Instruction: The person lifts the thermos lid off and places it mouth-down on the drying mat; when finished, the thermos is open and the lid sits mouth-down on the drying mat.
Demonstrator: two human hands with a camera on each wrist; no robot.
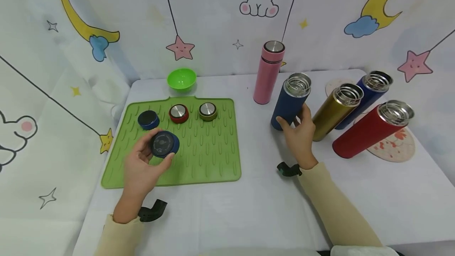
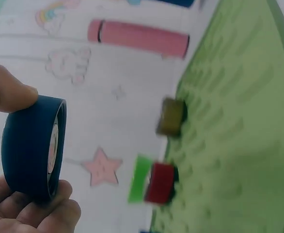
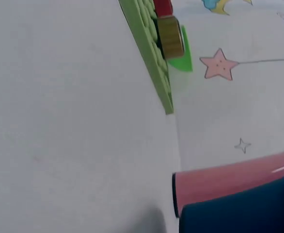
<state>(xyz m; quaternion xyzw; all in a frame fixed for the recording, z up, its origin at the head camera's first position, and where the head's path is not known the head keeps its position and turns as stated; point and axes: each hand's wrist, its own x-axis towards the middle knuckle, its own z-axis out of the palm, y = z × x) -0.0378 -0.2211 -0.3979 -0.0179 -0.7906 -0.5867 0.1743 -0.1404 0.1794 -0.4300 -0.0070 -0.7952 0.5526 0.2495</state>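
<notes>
My left hand (image 1: 143, 169) pinches a dark blue bottle cap (image 1: 164, 144) between thumb and fingers above the green mat (image 1: 213, 165). In the left wrist view the same cap (image 2: 33, 145) shows its side and part of its rim. My right hand (image 1: 299, 137) grips a lidless blue thermos bottle (image 1: 289, 104) low on its body, and its steel mouth faces up. On the mat's far part sit another blue cap (image 1: 148, 119), a red cap (image 1: 179, 113) and a gold cap (image 1: 207, 112).
Behind the held bottle stands a capped pink thermos (image 1: 268, 76). To the right are open gold (image 1: 332, 115), blue (image 1: 364, 94) and red (image 1: 369, 131) bottles, near a round patterned coaster (image 1: 399, 149). A green bowl (image 1: 181, 80) stands behind the mat, before the printed cloth backdrop (image 1: 220, 23).
</notes>
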